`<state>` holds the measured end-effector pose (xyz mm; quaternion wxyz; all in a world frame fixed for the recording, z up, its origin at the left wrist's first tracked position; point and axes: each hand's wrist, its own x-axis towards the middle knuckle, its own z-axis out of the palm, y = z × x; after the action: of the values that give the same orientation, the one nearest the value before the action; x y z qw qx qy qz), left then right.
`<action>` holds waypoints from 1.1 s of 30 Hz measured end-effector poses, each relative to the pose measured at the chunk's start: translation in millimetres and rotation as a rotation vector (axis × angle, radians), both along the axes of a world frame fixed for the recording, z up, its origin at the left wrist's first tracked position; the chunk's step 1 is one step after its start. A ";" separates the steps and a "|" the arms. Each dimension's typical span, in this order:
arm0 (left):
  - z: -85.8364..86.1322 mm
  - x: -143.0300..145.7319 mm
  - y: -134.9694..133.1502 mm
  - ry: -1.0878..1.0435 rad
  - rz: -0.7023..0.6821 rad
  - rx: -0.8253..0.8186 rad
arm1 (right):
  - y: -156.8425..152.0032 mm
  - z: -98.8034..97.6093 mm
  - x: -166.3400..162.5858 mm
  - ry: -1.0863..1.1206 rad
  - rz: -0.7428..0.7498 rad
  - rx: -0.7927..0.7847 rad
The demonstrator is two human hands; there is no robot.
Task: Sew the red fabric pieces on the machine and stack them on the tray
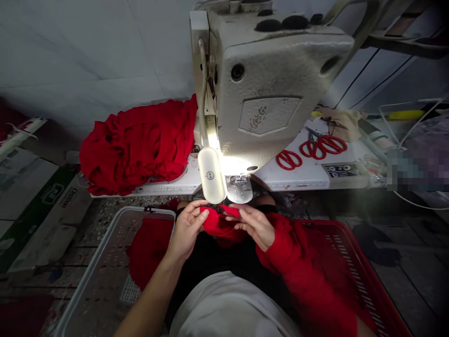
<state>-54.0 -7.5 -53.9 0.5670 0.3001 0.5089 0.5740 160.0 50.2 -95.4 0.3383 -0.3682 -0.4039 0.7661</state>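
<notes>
Between my hands is a piece of red fabric, held just in front of the sewing machine. My left hand pinches its left edge between thumb and fingers. At the right edge, my right hand grips a fold of the same cloth. A dark strip shows along the fabric's top edge; I cannot make out what it is. Red cloth also covers my right forearm. Above the fabric hang the machine's lit lamp and a round metal plate.
A heap of red fabric lies on the white table, left of the machine. Red-handled scissors lie to its right. Below stand a white basket with red cloth and a red basket. Cardboard boxes stand at far left.
</notes>
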 end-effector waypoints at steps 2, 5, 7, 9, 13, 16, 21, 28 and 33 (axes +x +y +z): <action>-2.5 16.2 3.9 -0.023 0.065 0.000 | -6.4 7.5 -6.4 -0.033 0.219 0.024; -6.1 24.4 11.9 0.116 0.135 0.048 | -9.1 12.2 -4.8 -0.332 0.500 0.207; -8.6 19.5 15.7 0.315 0.030 0.096 | -2.2 16.0 6.8 -0.510 0.484 0.418; -9.7 11.2 16.7 0.548 -0.200 0.138 | 9.1 22.0 22.4 -0.590 0.353 0.601; -1.9 2.4 15.8 0.785 -0.607 0.219 | 25.5 36.3 43.5 -0.637 0.299 0.778; 7.2 7.7 18.1 0.683 -0.791 0.261 | 26.8 42.8 44.4 -0.581 0.440 0.854; 4.3 18.9 19.3 0.604 -0.782 0.175 | 27.7 39.9 45.0 -0.486 0.410 0.814; 6.7 17.2 13.4 0.585 -0.455 0.204 | 23.9 38.2 48.2 -0.383 0.223 0.396; 28.4 13.6 18.8 0.758 -0.379 0.440 | 13.6 73.5 41.8 -0.474 0.052 0.734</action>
<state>-40.4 11.2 -25.6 0.3591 0.6888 0.4827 0.4046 201.8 63.8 -21.9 0.3252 -0.3789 -0.7249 0.4745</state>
